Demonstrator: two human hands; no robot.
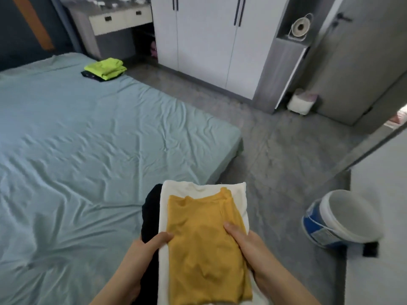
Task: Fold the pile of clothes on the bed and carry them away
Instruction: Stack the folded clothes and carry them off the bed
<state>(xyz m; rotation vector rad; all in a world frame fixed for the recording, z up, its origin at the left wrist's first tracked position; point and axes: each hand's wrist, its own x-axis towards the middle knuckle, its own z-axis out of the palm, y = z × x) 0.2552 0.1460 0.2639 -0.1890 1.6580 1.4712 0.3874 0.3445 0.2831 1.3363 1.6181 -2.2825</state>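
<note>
I hold a stack of folded clothes in front of me, above the bed's near corner. A mustard-yellow garment (202,243) lies on top, a white one (198,187) under it, a black one (150,210) at the bottom. My left hand (146,249) grips the stack's left side with the thumb on top. My right hand (246,245) grips the right side, thumb pressing the yellow cloth. A second folded pile, neon-green (104,66) on a dark garment, lies at the far edge of the light-blue bed (77,128).
A white wardrobe (209,40) stands across the grey floor (275,155). A white and blue bucket (339,219) sits on the floor at my right beside a white surface. A small white bin (301,104) stands by a grey door. A drawer unit (119,20) is behind the bed.
</note>
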